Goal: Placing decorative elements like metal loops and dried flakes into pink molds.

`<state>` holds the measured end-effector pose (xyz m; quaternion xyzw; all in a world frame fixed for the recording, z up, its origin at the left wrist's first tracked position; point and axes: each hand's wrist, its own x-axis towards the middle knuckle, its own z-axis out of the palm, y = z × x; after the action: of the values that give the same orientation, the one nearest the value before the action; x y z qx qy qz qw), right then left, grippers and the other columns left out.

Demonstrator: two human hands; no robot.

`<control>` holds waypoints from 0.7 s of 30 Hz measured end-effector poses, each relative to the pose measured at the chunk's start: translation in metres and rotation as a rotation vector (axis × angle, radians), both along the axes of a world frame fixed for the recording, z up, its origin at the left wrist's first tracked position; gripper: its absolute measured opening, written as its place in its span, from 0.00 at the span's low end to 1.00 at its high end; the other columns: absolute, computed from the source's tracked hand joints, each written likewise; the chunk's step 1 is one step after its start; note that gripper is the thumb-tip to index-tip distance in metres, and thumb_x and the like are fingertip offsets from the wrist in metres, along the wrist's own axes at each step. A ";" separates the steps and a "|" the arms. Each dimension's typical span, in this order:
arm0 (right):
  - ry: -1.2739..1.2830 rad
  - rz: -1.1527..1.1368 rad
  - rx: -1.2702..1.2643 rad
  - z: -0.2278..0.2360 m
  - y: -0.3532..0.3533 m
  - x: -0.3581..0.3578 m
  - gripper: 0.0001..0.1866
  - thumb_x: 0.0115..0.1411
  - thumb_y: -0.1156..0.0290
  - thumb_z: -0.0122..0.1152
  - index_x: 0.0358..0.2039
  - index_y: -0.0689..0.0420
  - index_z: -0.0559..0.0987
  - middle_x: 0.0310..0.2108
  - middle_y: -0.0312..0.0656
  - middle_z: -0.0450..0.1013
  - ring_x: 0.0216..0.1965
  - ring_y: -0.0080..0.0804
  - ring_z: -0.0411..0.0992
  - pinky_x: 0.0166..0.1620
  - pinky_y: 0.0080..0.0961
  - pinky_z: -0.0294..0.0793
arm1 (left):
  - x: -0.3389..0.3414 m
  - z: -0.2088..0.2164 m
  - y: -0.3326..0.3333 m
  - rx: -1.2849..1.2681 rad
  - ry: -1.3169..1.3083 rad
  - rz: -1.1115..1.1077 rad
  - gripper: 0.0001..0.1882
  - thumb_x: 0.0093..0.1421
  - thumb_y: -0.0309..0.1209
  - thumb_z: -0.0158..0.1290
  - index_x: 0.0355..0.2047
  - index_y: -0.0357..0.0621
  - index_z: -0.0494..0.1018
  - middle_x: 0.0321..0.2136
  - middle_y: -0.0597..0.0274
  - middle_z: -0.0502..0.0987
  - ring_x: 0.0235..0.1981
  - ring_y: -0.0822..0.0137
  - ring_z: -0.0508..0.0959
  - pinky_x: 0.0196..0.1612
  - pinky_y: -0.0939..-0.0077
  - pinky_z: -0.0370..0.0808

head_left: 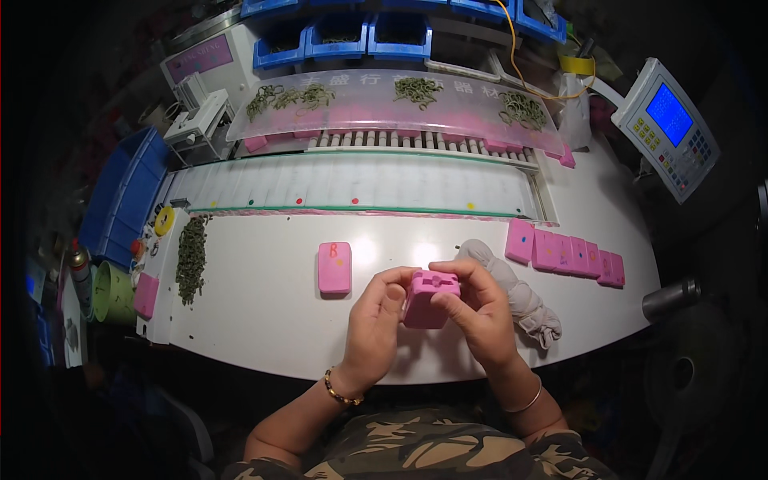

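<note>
Over the front of the white table I hold a pink rubber mould block point(426, 314) between both hands. It is tilted, and its top end shows a recessed, notched opening. My left hand point(374, 320) grips the block's left side, thumb and fingers closed around it. On the right side, my right hand point(486, 316) presses it with the thumb in front and the fingers behind. A second pink block point(334, 268) with a red mark and a yellow dot lies flat to the left of my hands. Just right of my right hand lies a twisted pale cloth point(512, 292).
Several pink blocks point(564, 252) form a row at right, near a keypad scale display point(670, 120). Small dark greenish pieces point(192, 260) lie in a pile at left. Beyond the glass-edged white strip point(344, 182) are rollers, a clear shelf point(360, 88) and blue bins point(400, 36).
</note>
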<state>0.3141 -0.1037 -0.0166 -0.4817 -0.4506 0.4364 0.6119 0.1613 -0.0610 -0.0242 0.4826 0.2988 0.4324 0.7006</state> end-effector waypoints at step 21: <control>0.218 0.274 0.208 0.010 -0.001 0.016 0.22 0.50 0.71 0.73 0.46 0.63 0.79 0.41 0.40 0.76 0.42 0.29 0.72 0.50 0.25 0.68 | -0.023 0.009 0.025 -0.175 -0.286 -0.663 0.21 0.56 0.22 0.62 0.49 0.40 0.68 0.47 0.63 0.70 0.48 0.71 0.73 0.51 0.73 0.75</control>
<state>0.3301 -0.1047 -0.0061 -0.2998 -0.4857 0.5162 0.6385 0.1385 -0.0360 -0.0157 0.4262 0.0612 0.2181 0.8758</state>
